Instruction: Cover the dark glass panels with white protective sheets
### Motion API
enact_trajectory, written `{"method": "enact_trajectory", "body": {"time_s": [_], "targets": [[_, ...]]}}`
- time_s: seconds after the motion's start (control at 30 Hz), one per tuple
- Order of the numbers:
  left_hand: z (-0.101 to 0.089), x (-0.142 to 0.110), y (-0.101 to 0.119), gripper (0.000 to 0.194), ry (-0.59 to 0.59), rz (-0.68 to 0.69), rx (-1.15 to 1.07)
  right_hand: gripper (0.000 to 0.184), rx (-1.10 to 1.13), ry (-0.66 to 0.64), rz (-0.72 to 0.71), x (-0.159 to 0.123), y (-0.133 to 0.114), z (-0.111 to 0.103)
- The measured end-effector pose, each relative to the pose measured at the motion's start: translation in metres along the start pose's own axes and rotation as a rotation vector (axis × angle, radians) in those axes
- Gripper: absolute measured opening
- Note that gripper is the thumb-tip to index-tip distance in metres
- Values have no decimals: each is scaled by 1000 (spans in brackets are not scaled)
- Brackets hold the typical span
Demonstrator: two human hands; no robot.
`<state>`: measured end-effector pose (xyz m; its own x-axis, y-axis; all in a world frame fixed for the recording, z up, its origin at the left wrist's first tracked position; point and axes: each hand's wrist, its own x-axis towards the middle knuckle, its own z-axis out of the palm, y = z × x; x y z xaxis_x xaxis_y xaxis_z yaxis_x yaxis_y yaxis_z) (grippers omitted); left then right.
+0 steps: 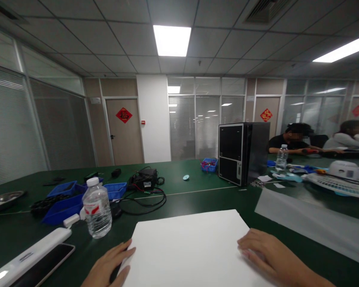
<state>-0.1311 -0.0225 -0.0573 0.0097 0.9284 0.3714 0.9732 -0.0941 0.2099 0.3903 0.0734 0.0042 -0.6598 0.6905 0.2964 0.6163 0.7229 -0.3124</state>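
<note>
A flat white sheet (185, 249), perhaps paper or thin board, lies in front of me over the green table. My left hand (110, 265) grips its left edge, fingers at the border and a dark gap showing by the palm. On the opposite side my right hand (265, 251) is bent round the right edge, fingertips on the sheet. The sheet's near end runs out of the picture. Left of it stands a capped clear water bottle (97, 211), nearest to my left hand. A translucent sheet (311, 223) lies to the right of my right hand.
A black computer tower (230, 155) stands beyond the white sheet. Blue bins (62, 209), a black adapter with cables (145, 179), a phone (44, 265) and a long white device (30, 255) are at left. A fan (344, 175) and two people are at right.
</note>
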Motion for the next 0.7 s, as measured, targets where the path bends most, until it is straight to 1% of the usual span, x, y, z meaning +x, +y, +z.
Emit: {"method": "enact_trajectory", "body": {"time_s": [0.07, 0.13, 0.2, 0.27, 0.33, 0.37, 0.4, 0.43, 0.47, 0.53, 0.63, 0.7], "targets": [[0, 1, 0, 46, -2, 0, -6, 43, 4, 34, 61, -2, 13, 0], [0, 1, 0, 48, -7, 10, -20, 46, -47, 97, 170, -4, 36, -1], [-1, 2, 1, 50, -9, 16, -30, 48, -152, 192, 300, -10, 69, -1], [-2, 2, 2, 50, -8, 21, -34, 57, -275, 286, 414, -19, 107, 1], [-2, 1, 1, 50, -8, 24, -31, 71, -383, 324, 556, -30, 143, 6], [-2, 1, 1, 49, -7, 25, -26, 77, -421, 322, 640, -35, 157, 9], [-1, 0, 0, 49, -8, 26, -20, 81, -441, 311, 707, -39, 167, 12], [-1, 0, 0, 49, -5, 25, -15, 83, -451, 296, 745, -43, 173, 14], [-2, -1, 0, 48, -2, 23, -10, 82, -451, 281, 752, -44, 176, 15], [-2, -1, 1, 47, -1, 19, -1, 75, -442, 260, 699, -44, 169, 16], [-5, -1, 3, 46, -5, 18, 15, 56, -430, 252, 575, -37, 146, 12], [-5, -1, 4, 45, 6, 27, 22, 47, -419, 234, 507, -31, 130, 9]]}}
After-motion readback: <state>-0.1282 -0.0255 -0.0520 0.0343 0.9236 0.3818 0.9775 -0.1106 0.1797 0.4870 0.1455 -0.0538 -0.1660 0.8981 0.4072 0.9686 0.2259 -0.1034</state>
